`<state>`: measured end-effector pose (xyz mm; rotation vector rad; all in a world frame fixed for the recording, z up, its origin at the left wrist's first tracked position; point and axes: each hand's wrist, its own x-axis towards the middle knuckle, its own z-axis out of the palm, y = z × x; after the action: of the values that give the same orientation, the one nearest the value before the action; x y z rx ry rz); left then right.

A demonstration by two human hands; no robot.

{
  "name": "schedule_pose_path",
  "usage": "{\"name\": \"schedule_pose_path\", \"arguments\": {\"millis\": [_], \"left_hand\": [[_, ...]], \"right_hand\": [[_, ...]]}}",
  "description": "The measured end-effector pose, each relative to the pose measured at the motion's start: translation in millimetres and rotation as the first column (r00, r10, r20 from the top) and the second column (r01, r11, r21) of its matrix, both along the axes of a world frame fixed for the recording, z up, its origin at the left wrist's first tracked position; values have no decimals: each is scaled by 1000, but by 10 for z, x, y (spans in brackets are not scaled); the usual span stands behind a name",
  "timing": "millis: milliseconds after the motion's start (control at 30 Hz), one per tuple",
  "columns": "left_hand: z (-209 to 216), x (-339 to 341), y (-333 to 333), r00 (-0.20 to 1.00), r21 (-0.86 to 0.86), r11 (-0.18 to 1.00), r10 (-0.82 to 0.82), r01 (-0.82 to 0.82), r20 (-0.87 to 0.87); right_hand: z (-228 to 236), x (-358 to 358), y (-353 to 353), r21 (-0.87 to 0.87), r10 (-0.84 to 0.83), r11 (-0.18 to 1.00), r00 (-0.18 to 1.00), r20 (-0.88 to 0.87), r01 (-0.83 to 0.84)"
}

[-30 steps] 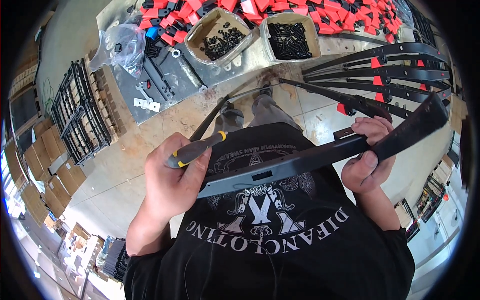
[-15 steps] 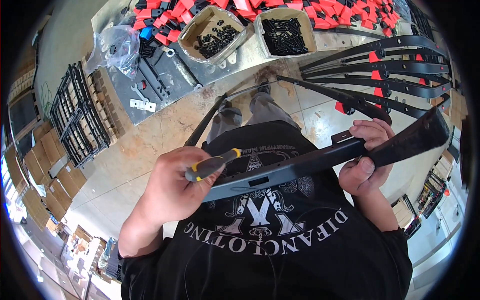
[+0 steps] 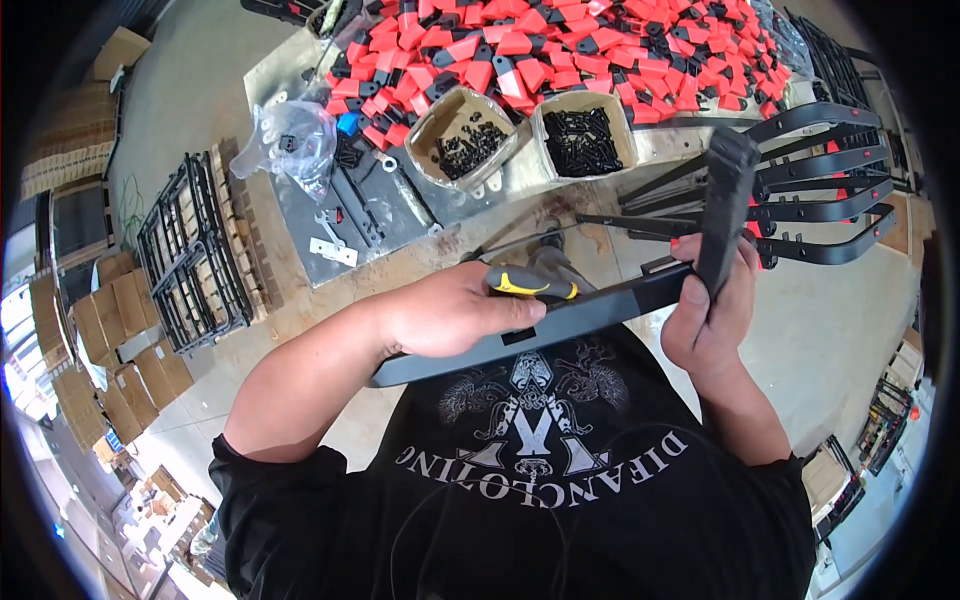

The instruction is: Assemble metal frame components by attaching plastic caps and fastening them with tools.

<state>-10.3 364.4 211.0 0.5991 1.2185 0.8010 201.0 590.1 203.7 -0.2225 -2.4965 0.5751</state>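
My left hand is closed around a screwdriver with a grey and yellow handle; its shaft is hidden. The thumb of that hand presses along the upper face of a long black metal bar, close to a slot in it. My right hand grips the bar by its right part, fingers behind and thumb in front. There a thick black end section rises steeply toward me. A small tab stands on the bar beside the right fingers. The bar lies across in front of my black shirt.
Ahead is a metal table with a pile of red and black parts. Two boxes of small black hardware, a wrench and a plastic bag lie there too. Several bent black bars extend at right; black frames stand left.
The bar's right end has swung from pointing right to standing upright. My left hand has shifted right along the bar with the screwdriver, now turned over. My view takes in more of the table.
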Motion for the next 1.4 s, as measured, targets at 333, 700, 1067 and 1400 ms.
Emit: {"name": "schedule_pose_path", "arguments": {"millis": [333,700,1067,1400], "left_hand": [[77,-231,132,999,-270,962,32,-34,-10],[153,-629,-21,399,315,850,486,-421,-778],[552,-589,-133,249,741,309,949,-596,-196],[803,-462,369,432,782,118,878,-612,206]], "right_hand": [[-60,-267,43,102,-3,995,990,-143,18],[-54,-650,242,132,13,991,993,-117,3],[-55,-1327,422,98,-63,993,998,-11,64],[-71,-1263,504,-83,-88,993,994,-59,83]]}}
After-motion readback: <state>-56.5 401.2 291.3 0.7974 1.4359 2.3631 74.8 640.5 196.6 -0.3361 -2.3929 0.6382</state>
